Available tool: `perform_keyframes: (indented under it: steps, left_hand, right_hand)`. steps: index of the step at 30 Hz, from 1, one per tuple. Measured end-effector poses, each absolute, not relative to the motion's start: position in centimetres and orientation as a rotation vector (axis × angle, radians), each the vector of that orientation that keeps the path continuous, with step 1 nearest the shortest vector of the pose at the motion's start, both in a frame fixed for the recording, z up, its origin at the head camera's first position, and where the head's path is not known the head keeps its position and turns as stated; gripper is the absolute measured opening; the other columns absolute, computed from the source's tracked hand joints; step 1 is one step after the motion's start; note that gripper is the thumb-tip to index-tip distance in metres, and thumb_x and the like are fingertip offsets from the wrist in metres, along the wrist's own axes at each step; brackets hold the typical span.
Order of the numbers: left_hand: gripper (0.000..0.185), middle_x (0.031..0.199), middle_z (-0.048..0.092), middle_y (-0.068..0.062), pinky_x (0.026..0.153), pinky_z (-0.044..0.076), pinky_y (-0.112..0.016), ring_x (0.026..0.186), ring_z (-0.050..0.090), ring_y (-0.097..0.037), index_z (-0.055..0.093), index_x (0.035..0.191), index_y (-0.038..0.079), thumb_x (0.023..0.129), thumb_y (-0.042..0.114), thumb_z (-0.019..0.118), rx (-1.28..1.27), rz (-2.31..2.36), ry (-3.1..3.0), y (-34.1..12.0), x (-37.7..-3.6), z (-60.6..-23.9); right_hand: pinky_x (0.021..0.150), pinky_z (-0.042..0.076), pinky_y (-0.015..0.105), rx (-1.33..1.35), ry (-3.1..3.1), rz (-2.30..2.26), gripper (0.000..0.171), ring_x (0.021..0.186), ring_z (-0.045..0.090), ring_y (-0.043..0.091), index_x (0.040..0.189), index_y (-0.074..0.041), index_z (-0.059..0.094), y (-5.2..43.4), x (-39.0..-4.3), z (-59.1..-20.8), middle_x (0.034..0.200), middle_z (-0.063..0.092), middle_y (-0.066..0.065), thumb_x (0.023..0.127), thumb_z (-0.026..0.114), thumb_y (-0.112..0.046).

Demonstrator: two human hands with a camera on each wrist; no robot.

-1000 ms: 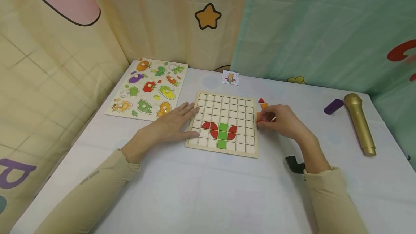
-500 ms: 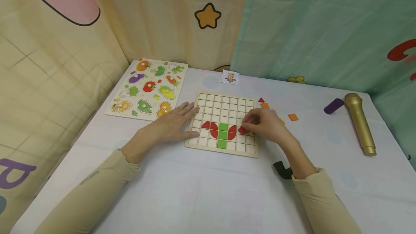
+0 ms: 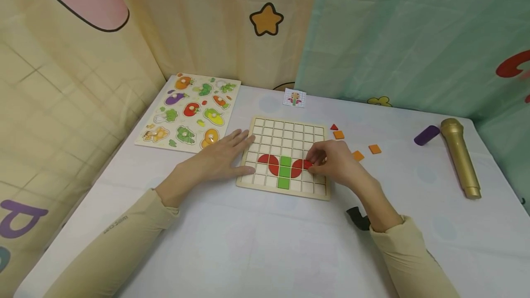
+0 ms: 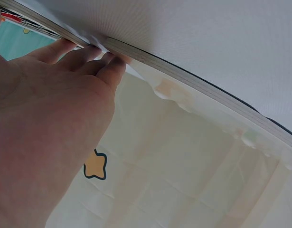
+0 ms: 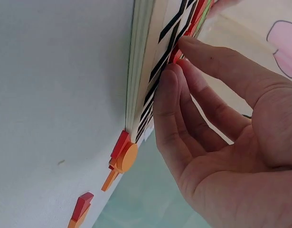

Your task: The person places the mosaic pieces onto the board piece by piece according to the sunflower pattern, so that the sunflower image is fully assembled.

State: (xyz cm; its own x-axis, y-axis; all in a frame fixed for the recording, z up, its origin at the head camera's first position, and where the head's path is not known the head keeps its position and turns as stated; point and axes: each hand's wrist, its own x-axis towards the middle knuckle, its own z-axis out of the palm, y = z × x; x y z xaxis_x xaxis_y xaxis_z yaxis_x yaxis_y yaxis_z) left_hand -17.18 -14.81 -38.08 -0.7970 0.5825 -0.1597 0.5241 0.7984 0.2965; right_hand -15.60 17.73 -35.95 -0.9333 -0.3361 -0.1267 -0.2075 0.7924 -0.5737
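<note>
A wooden grid board (image 3: 290, 132) lies on the white table, with two green squares (image 3: 285, 171) and red curved pieces (image 3: 268, 163) in its lower rows. My right hand (image 3: 318, 160) is over the board's right side and pinches a red piece (image 3: 307, 164) down in a cell beside the right red curve (image 3: 296, 168). In the right wrist view, the fingertips (image 5: 183, 66) hold that red piece (image 5: 175, 56) against the board (image 5: 143, 71). My left hand (image 3: 227, 153) lies flat, fingers straight, on the board's left edge; the left wrist view shows its fingers (image 4: 84, 54) touching the board's side (image 4: 183, 76).
Loose pieces lie right of the board: a red triangle (image 3: 333, 127) and orange squares (image 3: 338, 135) (image 3: 358, 155) (image 3: 374, 149). A vegetable peg puzzle (image 3: 190, 111) sits at the back left, a small picture card (image 3: 294, 98) behind the board. A purple block (image 3: 426, 135) and gold microphone (image 3: 459, 157) lie far right.
My right hand came left from the loose pieces onto the board with a red piece and lowered it beside the right red curve. The left hand has stayed put.
</note>
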Motion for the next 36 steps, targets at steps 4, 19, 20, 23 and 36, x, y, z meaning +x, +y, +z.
perform_keyframes:
  steps: [4,19,20,23,36]
  left_hand:
    - [0.095,0.177,0.016,-0.013,0.132,0.021,-0.054,0.164,0.013,-0.036,0.02,0.17,0.013,0.1,0.065,0.059,0.863,0.347,2.748,-14.8,-17.2,-38.1]
    - [0.095,0.177,0.016,-0.014,0.131,0.021,-0.054,0.164,0.011,-0.037,0.019,0.17,0.013,0.1,0.064,0.059,0.851,0.341,2.746,-14.7,-17.3,-38.1]
    - [0.095,0.177,0.016,-0.014,0.131,0.021,-0.054,0.164,0.012,-0.037,0.02,0.17,0.013,0.1,0.064,0.059,0.852,0.341,2.745,-14.7,-17.2,-38.1]
    - [0.095,0.177,0.016,-0.014,0.131,0.021,-0.054,0.164,0.012,-0.037,0.02,0.17,0.013,0.1,0.064,0.06,0.848,0.345,2.742,-14.7,-17.2,-38.1]
    - [0.095,0.177,0.015,-0.013,0.131,0.021,-0.054,0.164,0.011,-0.036,0.019,0.17,0.014,0.1,0.064,0.06,0.839,0.344,2.741,-14.7,-17.1,-38.0]
  right_hand:
    - [0.076,0.054,0.032,-0.436,2.762,-0.85,0.018,0.085,0.063,0.021,0.099,-0.007,0.075,17.7,-15.6,-36.0,0.087,0.07,0.003,0.085,0.086,-0.006]
    - [0.065,0.056,0.031,-0.262,2.943,-0.88,0.019,0.087,0.071,0.028,0.11,-0.004,0.075,23.5,-16.8,-33.9,0.097,0.076,0.013,0.095,0.079,-0.015]
    - [0.066,0.056,0.031,-0.233,2.941,-0.872,0.021,0.088,0.07,0.028,0.112,-0.003,0.075,23.9,-16.9,-34.0,0.098,0.076,0.014,0.095,0.079,-0.016]
    - [0.074,0.054,0.034,-0.164,2.927,-0.802,0.025,0.096,0.067,0.029,0.115,-0.002,0.074,24.9,-17.4,-34.4,0.104,0.075,0.016,0.096,0.078,-0.017]
    - [0.083,0.053,0.037,-0.263,2.784,-0.628,0.026,0.103,0.059,0.031,0.11,-0.009,0.08,28.4,-18.3,-35.0,0.111,0.073,0.012,0.087,0.088,-0.016]
